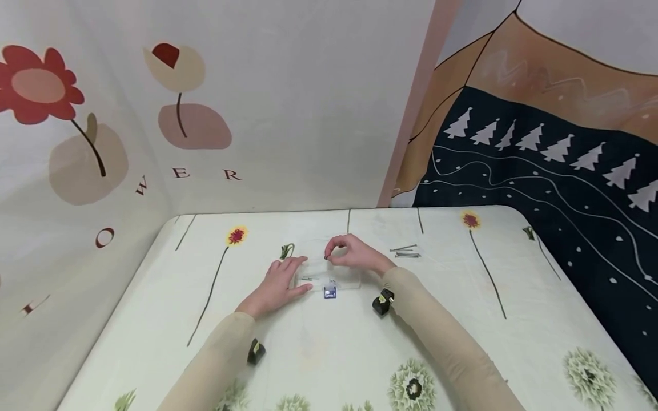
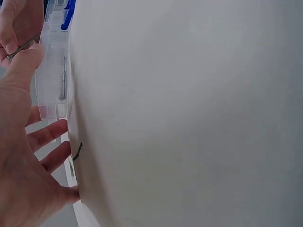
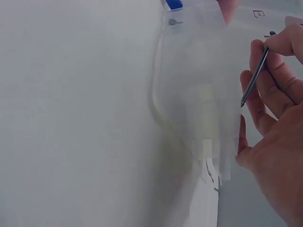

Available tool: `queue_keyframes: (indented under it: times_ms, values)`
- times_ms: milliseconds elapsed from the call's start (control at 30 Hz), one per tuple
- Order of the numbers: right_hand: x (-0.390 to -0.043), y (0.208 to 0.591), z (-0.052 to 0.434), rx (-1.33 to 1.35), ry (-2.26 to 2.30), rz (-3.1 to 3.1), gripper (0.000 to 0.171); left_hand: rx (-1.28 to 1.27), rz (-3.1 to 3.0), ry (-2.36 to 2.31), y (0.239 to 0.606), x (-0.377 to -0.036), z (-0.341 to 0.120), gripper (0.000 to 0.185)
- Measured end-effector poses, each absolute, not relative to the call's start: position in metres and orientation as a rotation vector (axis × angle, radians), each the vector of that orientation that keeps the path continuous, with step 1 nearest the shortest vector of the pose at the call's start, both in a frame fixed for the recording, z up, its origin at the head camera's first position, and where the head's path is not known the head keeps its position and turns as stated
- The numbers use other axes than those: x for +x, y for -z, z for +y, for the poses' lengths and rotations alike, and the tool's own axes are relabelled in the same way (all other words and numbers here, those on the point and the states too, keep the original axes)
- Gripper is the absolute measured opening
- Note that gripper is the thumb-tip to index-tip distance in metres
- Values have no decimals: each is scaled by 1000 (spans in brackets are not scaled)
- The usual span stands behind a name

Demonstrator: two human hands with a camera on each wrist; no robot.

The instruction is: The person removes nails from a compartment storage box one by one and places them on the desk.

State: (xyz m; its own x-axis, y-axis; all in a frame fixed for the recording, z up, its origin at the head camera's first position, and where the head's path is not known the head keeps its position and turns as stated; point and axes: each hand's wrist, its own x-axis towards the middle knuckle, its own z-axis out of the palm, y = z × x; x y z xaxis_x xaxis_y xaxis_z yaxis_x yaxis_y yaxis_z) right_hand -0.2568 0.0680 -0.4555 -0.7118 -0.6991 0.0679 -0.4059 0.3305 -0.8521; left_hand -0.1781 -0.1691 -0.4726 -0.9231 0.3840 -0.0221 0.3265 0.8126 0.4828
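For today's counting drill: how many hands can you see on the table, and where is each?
2. The left hand lies flat beside the clear box; the right hand pinches a nail above the box. None seem hidden.

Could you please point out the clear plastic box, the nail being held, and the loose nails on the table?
Clear plastic box (image 1: 343, 278): head view, front wall.
Thin metal nail (image 3: 254, 80): right wrist view, mid-shaft.
Loose nails (image 1: 406, 252): head view, pile's middle.
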Motion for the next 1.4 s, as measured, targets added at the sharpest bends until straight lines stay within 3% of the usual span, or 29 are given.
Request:
queue_keyframes:
  times_ms: [1400]
  values:
    - [-245,459,134,-813,1472,2333,5,551,2911,-747,475,-178,-167,72]
